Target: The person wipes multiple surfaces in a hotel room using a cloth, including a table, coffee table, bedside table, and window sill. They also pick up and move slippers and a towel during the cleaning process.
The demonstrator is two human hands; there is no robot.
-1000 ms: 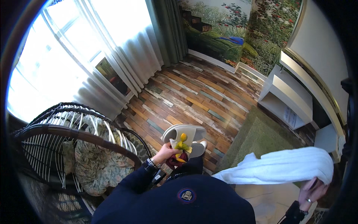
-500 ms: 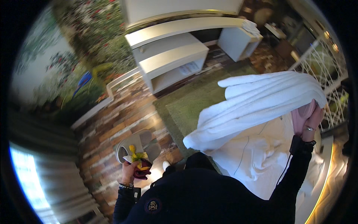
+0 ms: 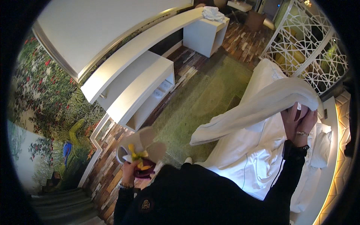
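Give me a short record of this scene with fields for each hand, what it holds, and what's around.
Left hand: grips a pale slipper with a yellow and dark red bundle
Right hand: raised, holding a folded white towel
Below the towel: bed with white bedding
Floor: green rug on wood planks
Wall side: white shelf unit

Right hand (image 3: 298, 122) fingers partly hidden under white towel (image 3: 255, 108). Left hand (image 3: 129, 170) mostly covered by slippers (image 3: 140, 144) and yellow-maroon bundle (image 3: 141, 165); bundle's kind unclear. Bed (image 3: 251, 161) beside towel cut by dark rim.
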